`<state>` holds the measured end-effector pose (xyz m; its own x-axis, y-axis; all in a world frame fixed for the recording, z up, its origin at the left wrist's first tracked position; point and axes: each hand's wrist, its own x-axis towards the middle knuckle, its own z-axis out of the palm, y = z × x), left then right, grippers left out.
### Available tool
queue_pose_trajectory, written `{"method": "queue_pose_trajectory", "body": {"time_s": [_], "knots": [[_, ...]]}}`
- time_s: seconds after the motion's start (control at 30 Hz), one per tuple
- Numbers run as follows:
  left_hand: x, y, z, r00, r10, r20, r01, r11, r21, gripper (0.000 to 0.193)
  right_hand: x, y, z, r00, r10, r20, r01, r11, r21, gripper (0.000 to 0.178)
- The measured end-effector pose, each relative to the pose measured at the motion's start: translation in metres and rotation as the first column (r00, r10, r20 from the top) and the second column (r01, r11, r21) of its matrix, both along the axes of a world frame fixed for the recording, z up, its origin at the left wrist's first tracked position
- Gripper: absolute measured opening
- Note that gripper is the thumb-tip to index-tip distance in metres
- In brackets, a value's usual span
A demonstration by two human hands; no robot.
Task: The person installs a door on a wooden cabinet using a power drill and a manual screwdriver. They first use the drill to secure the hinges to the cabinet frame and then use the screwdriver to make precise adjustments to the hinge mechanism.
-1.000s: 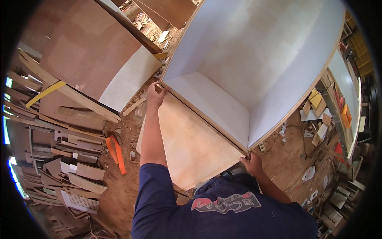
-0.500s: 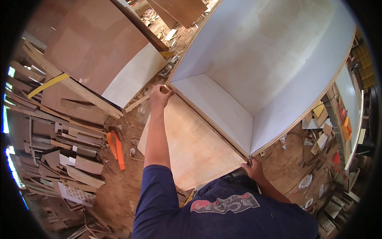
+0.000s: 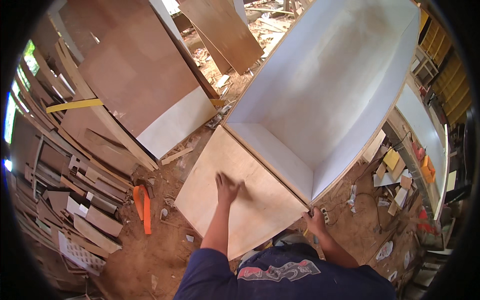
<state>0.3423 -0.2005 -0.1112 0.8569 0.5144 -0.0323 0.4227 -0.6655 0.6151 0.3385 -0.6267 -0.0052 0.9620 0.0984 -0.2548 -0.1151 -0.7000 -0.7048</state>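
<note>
A large open wooden box (image 3: 340, 95) with pale, whitish inner faces stands ahead of me, tilted across the view. Against its near end lies a light plywood panel (image 3: 265, 215), its far edge running along the box's rim. My left hand (image 3: 228, 190) is over the middle of the panel, fingers stretched out and slightly blurred, holding nothing. Whether it touches the surface I cannot tell. My right hand (image 3: 316, 222) is closed at the panel's right corner, where panel and box meet. Its thumb lies by the edge, and some of its fingers are hidden.
To the left, a brown sheet (image 3: 145, 65) with a white strip leans beside a long wooden batten (image 3: 100, 110). Stacked offcuts (image 3: 90, 200) line the left side. An orange strap (image 3: 142, 207) lies on the dirt floor. Scraps and a cable (image 3: 372, 205) are at right.
My left hand has left the panel's far left corner by the box and moved back over its middle, fingers opening. My right hand stays at the right corner. The view has shifted.
</note>
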Motion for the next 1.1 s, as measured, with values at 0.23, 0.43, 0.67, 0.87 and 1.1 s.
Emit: {"method": "queue_pose_trajectory", "body": {"time_s": [0.23,0.43,0.67,0.87,1.1], "knots": [[-0.311,-0.016,-0.079,0.669,-0.334,-0.664,0.182,0.94,-0.29,0.094,-0.029,0.04,-0.023,0.995,-0.1,-0.014,0.101,0.994,0.04,0.046],[-0.437,-0.084,-0.06,0.39,-0.64,-0.662,0.343,0.768,-0.54,0.076,-0.079,0.034,-0.049,0.945,-0.219,-0.244,0.245,0.966,0.08,0.048],[-0.55,-0.057,-0.063,0.753,-0.176,-0.634,-0.061,0.941,-0.334,0.056,-0.139,0.093,-0.077,0.928,-0.194,-0.318,0.271,0.938,0.216,0.046],[-0.564,-0.027,-0.037,0.745,-0.063,-0.664,-0.243,0.902,-0.357,0.066,-0.142,0.113,-0.056,0.824,-0.211,-0.526,0.373,0.901,0.223,0.046],[-0.491,0.005,-0.019,0.812,-0.022,-0.584,-0.25,0.89,-0.381,0.062,-0.124,0.099,-0.07,0.792,-0.208,-0.574,0.421,0.867,0.266,0.043]]}}
